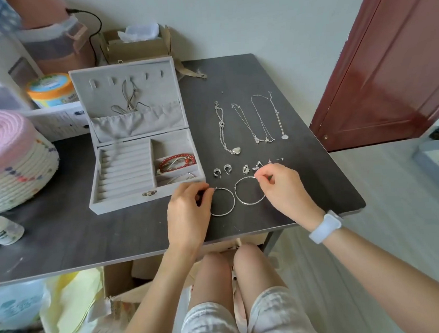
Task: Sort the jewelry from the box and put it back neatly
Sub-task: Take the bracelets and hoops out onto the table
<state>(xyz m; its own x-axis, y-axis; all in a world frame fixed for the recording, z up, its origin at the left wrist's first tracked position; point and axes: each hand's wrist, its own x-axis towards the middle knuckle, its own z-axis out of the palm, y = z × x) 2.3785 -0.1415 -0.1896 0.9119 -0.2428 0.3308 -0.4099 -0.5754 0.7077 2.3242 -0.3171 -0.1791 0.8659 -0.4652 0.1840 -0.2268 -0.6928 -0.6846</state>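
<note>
On the dark table (234, 75), both hands' fingers (209, 192) pinch silver hoops (248, 192).

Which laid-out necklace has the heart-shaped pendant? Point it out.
The leftmost necklace, nearest the jewelry box. Its heart pendant lies at the bottom end; the other necklaces to its right end in small charms or a round disc.

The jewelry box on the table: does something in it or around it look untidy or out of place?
Yes. In the jewelry box, the red bracelets lie tangled in a heap, and a cord hangs loose and crooked in the lid. The necklaces on the table lie in neat rows.
</note>
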